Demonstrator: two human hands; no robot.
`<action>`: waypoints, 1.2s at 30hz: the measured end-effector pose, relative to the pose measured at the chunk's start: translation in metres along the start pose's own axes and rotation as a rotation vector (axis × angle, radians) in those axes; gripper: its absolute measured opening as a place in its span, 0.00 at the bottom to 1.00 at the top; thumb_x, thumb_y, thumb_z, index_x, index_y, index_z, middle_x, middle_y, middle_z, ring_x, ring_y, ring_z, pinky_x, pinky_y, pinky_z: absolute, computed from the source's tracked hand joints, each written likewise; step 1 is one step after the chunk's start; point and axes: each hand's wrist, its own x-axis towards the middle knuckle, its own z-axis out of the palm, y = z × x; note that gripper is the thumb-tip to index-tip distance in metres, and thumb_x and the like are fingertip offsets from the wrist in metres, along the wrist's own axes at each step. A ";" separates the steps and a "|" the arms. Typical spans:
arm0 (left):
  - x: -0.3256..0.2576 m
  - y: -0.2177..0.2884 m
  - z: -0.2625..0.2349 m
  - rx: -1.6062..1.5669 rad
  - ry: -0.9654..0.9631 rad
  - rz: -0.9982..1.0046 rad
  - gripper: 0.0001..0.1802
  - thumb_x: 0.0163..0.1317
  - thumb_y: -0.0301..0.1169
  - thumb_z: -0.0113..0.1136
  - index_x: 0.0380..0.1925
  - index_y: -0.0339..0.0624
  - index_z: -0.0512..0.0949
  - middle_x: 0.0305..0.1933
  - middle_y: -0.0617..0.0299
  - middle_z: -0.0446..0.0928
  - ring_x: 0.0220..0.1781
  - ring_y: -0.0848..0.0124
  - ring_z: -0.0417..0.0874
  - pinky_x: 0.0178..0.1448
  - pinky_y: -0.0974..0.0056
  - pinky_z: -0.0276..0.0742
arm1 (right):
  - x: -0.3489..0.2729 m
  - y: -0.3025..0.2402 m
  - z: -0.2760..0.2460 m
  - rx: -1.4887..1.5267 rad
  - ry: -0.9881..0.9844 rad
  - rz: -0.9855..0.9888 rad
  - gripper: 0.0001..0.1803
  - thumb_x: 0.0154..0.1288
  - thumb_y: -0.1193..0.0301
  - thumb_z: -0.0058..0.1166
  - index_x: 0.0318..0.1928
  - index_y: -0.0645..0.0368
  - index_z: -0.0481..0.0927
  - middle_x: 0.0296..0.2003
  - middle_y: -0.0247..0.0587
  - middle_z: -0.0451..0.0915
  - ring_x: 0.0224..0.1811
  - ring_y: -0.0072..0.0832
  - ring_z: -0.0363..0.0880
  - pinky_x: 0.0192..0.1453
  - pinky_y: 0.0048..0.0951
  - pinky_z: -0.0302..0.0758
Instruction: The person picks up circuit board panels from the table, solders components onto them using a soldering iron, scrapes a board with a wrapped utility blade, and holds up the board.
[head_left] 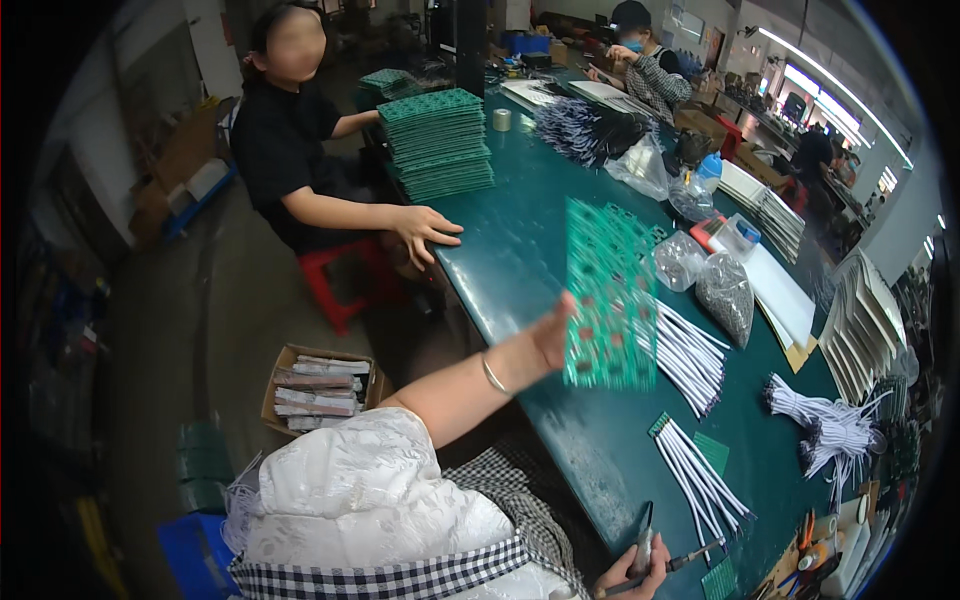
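My left arm reaches out over the table, with a bangle on the wrist. My left hand is closed on the edge of a green circuit board panel, held upright and blurred by motion. It partly hides a bundle of white cables behind it. Low in the picture, my right hand grips a soldering iron, whose thin tip points right. Beside that tip, white cables are fanned out, their upper ends at a small green board. Another green board piece lies by them.
A co-worker's hand rests on the table's left edge, near a tall stack of green panels. Bags of small parts, a tied white cable bundle and white sheets line the right side. A carton stands on the floor.
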 end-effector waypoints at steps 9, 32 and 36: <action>0.075 -0.067 0.018 -0.336 -0.271 -0.149 0.55 0.45 0.64 0.70 0.69 0.49 0.61 0.65 0.51 0.71 0.63 0.58 0.77 0.63 0.43 0.77 | 0.026 -0.030 -0.001 0.002 0.036 0.323 0.23 0.62 0.87 0.57 0.57 0.66 0.68 0.52 0.58 0.77 0.50 0.42 0.81 0.54 0.35 0.81; 0.069 -0.078 -0.016 -0.248 -0.034 -0.182 0.53 0.40 0.68 0.70 0.66 0.60 0.66 0.61 0.66 0.74 0.56 0.68 0.78 0.54 0.50 0.82 | 0.031 -0.018 -0.001 -0.075 -0.092 0.474 0.22 0.66 0.84 0.54 0.60 0.65 0.71 0.57 0.58 0.73 0.58 0.42 0.76 0.59 0.35 0.77; 0.066 -0.075 -0.015 -0.238 -0.092 -0.167 0.57 0.44 0.68 0.66 0.72 0.57 0.56 0.66 0.63 0.69 0.65 0.64 0.73 0.65 0.45 0.75 | 0.027 -0.019 0.005 -0.102 -0.029 0.377 0.23 0.64 0.87 0.54 0.59 0.63 0.72 0.51 0.57 0.78 0.49 0.40 0.80 0.58 0.34 0.78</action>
